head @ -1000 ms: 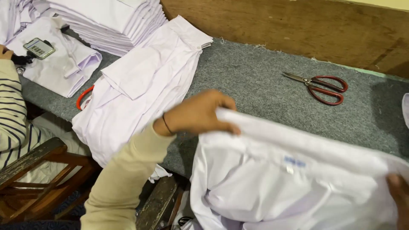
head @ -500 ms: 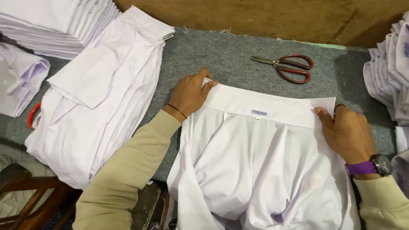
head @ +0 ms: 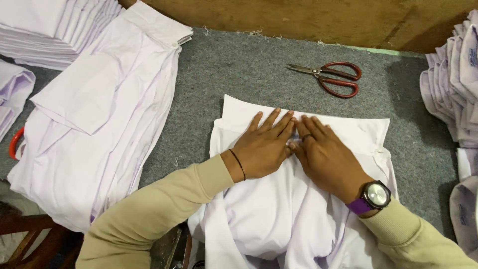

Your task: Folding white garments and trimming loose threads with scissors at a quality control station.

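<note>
A grey felt-covered surface (head: 239, 69) carries everything. On its left lies a large pile of pale folded garments (head: 94, 114), with a neater stack (head: 55, 30) behind it and another stack (head: 455, 84) at the right edge. In the near middle lies a white garment (head: 279, 209), its folded band away from the person. The left hand (head: 264, 147) and right hand (head: 326, 157) lie flat on it, fingers spread, side by side, touching. Red-handled scissors (head: 331, 79) lie beyond, apart. No containers show.
</note>
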